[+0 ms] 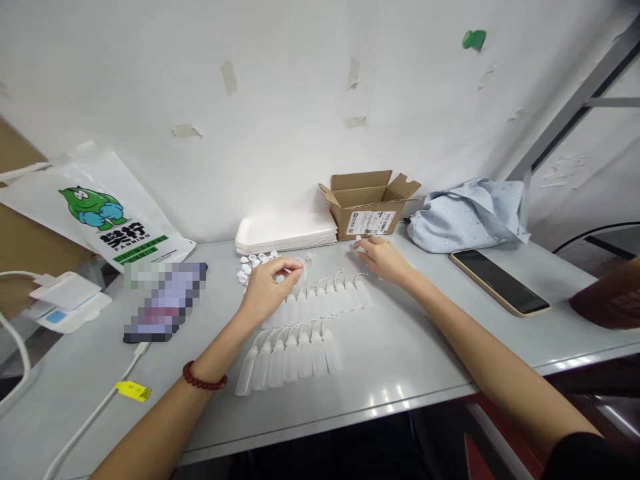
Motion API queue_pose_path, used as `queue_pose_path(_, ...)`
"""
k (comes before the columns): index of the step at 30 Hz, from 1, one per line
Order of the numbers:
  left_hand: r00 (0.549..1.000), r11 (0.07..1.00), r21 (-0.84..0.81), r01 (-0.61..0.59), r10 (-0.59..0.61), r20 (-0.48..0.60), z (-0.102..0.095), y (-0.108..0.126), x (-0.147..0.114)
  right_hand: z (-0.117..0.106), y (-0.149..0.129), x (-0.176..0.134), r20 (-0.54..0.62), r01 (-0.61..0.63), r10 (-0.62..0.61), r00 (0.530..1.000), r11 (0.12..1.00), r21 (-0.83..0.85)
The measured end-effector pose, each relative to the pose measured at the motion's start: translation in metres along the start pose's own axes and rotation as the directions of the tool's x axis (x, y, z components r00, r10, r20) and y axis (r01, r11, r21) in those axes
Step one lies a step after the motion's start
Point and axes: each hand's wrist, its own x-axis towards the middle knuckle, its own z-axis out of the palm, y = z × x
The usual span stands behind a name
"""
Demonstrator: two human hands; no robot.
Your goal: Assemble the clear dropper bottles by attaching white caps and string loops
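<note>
**Pinched fingers over two rows of small bottles**

On a grey counter (400, 347), small translucent plastic bottles (291, 360) are laid in two rows, with thin strands curving from their necks. Seven are seen in the front row; the rear row is partly covered by the left hand (270, 288). The left thumb and fingertips are held in a narrow pinch beside a loose clear tangle (308, 261); whether anything is gripped cannot be made out. The right hand (384, 259) is extended, fingers slightly curled, in front of a cardboard box (371, 208). A small white piece (359, 242) appears at its fingertips, but a hold cannot be confirmed. White round caps (249, 267) are scattered beside the left hand, near a stack of white trays (286, 231).

The step in hand is judged to be the picking or sorting of small loose parts. For the next move, a light fingertip grip seems called for, with the rear row left undisturbed.
</note>
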Motion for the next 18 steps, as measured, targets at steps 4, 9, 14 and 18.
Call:
queue_pose_path(4, 0.997, 0.96, -0.27, 0.08, -0.077, 0.02, 0.003, 0.004, -0.004, -0.004, -0.016, -0.006, -0.214, 0.206, -0.18, 0.96, 0.973, 0.104)
queue_pose_path(9, 0.993, 0.899, -0.422, 0.113, -0.086, 0.083, 0.007, 0.011, -0.009, -0.01, -0.052, -0.022, -0.327, 0.405, -0.333, 0.885, 0.895, 0.185)
queue_pose_path(14, 0.991, 0.872, -0.471, 0.134, -0.119, 0.06, 0.008, 0.016, -0.012, -0.007, -0.071, -0.034, -0.33, 0.47, -0.389, 0.86, 0.855, 0.219)
queue_pose_path(18, 0.989, 0.862, -0.484, 0.147, -0.135, 0.06, 0.008, 0.018, -0.014, -0.005, -0.076, -0.037, -0.335, 0.503, -0.422, 0.842, 0.838, 0.209)
